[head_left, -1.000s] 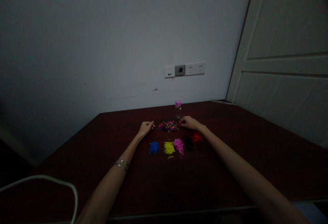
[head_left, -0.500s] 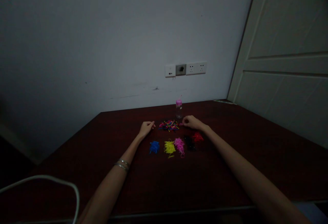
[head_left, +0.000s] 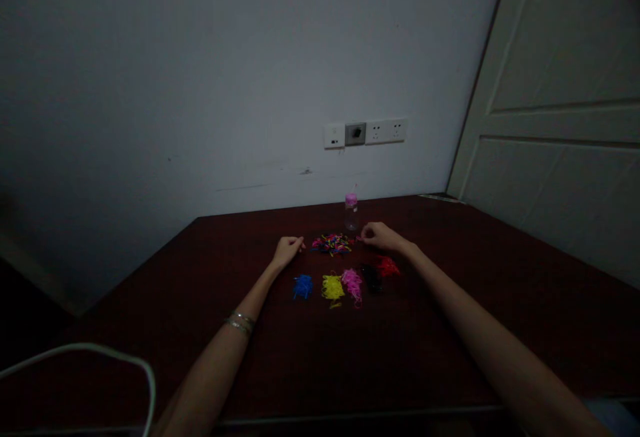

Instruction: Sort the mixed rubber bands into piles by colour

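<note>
A mixed heap of small coloured rubber bands (head_left: 332,244) lies on the dark table between my hands. My left hand (head_left: 289,250) rests at the heap's left, its fingers curled in; whether anything is in them is hidden. At the heap's right edge, my right hand (head_left: 379,235) pinches what looks like a pink rubber band (head_left: 359,239). Nearer to me are separate piles: blue bands (head_left: 303,286), yellow bands (head_left: 333,287), pink bands (head_left: 352,283), black bands (head_left: 371,278) and red bands (head_left: 387,266). The black pile is hard to make out on the dark wood.
A clear bottle with a pink lid (head_left: 351,212) stands behind the heap, close to my right hand. The table (head_left: 310,364) meets a wall with sockets (head_left: 365,132). A white cable (head_left: 100,346) loops at the lower left, and a pale panelled door (head_left: 555,164) is at right.
My right hand has drawn slightly to the right, and the small pink band at its fingertips has shifted with it. My left hand stays in place. The view has shifted slightly.
</note>
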{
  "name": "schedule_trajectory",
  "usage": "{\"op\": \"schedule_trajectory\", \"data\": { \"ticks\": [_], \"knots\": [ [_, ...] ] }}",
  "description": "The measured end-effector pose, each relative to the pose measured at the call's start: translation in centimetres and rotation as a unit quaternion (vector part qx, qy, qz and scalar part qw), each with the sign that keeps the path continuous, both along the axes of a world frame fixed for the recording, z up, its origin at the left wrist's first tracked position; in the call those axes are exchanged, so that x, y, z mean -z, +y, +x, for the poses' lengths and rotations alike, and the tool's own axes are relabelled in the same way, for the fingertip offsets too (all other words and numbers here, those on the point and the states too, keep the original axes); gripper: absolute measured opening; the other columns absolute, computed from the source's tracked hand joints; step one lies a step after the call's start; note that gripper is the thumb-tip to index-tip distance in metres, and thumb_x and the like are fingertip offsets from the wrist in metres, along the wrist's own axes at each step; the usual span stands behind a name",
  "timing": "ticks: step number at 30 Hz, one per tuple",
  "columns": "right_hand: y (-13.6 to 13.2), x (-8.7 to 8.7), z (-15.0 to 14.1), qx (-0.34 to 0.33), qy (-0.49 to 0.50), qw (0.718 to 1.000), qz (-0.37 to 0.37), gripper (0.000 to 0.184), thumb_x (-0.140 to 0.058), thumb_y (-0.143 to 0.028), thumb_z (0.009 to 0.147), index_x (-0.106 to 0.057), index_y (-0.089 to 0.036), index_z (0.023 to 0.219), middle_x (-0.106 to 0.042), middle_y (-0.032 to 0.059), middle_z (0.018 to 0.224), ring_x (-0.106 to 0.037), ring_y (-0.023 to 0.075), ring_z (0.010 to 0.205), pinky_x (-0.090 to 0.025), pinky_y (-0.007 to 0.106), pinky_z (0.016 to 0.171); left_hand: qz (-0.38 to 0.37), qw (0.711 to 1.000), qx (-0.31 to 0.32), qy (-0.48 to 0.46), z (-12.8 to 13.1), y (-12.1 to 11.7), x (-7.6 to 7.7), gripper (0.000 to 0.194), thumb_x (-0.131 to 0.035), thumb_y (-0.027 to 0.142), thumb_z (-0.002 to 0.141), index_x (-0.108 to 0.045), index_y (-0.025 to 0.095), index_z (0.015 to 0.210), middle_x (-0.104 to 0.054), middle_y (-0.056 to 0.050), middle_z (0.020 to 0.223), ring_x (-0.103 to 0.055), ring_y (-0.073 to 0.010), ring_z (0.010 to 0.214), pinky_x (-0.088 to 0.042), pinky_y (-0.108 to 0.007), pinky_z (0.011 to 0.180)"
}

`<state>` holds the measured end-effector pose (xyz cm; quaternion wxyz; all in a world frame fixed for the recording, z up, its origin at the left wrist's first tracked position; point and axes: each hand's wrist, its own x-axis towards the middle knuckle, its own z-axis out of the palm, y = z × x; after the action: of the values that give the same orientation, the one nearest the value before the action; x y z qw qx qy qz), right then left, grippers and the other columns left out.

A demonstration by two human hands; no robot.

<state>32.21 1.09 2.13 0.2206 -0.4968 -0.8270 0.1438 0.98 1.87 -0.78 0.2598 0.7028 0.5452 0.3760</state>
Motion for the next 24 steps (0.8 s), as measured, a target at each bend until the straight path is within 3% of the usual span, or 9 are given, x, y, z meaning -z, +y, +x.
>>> {"op": "schedule_trajectory", "data": {
  "ticks": [8,17,19,22,24],
  "knots": [
    [-1.5,-1.5,-1.2,-0.019,-0.017,0.998,-0.058,0.014,-0.052,-0.015,0.064,-0.064,-0.011,0.071,-0.063,0.0056,0.067,-0.055,0.0132,0.061,-0.037,0.021,0.054,0.007,1.0,0.008,-0.018,0.1,-0.1,0.0,0.043,-0.044,0.046,0.073,-0.064,0.01,0.061,-0.052,0.0,0.049,-0.045,-0.0094,0.048,-0.032,-0.021,0.051],
    [-2.3,-2.8,-2.4,-0.053,0.01,0.999,-0.003,0.015,-0.053,-0.019,0.067,-0.064,-0.012,0.074,-0.063,0.0071,0.075,-0.054,0.0145,0.067,-0.038,0.022,0.06,-0.013,0.994,-0.02,-0.11,1.4,-1.0,-1.1,0.036,-0.058,0.041,0.066,-0.065,0.008,0.077,-0.051,0.001,0.049,-0.039,-0.0072,0.045,-0.028,-0.02,0.046],
    [-2.5,-3.1,-2.6,-0.058,0.019,0.998,0.018,0.015,-0.054,-0.022,0.069,-0.064,-0.012,0.074,-0.062,0.0075,0.076,-0.054,0.0146,0.067,-0.038,0.023,0.06,-0.001,0.994,0.013,-0.105,2.5,-1.4,-1.9,0.035,-0.061,0.038,0.064,-0.066,0.007,0.079,-0.055,-0.001,0.056,-0.042,-0.0078,0.049,-0.03,-0.02,0.047],
    [-2.9,-3.4,-2.9,-0.075,0.031,0.996,0.04,0.015,-0.053,-0.022,0.07,-0.063,-0.012,0.075,-0.061,0.007,0.076,-0.053,0.0146,0.068,-0.038,0.024,0.061,-0.001,0.991,0.126,-0.052,4.5,-1.8,-3.1,0.035,-0.065,0.035,0.061,-0.067,0.009,0.084,-0.058,-0.002,0.061,-0.044,-0.0082,0.054,-0.031,-0.019,0.05],
    [-3.0,-3.6,-3.1,-0.085,0.036,0.995,0.048,0.014,-0.053,-0.02,0.069,-0.063,-0.013,0.075,-0.061,0.0064,0.076,-0.053,0.0144,0.069,-0.038,0.024,0.062,0.005,0.986,0.164,-0.015,5.7,-1.9,-3.7,0.035,-0.065,0.033,0.061,-0.067,0.009,0.086,-0.056,0.0,0.06,-0.042,-0.0076,0.053,-0.029,-0.019,0.049]
  ]
}}
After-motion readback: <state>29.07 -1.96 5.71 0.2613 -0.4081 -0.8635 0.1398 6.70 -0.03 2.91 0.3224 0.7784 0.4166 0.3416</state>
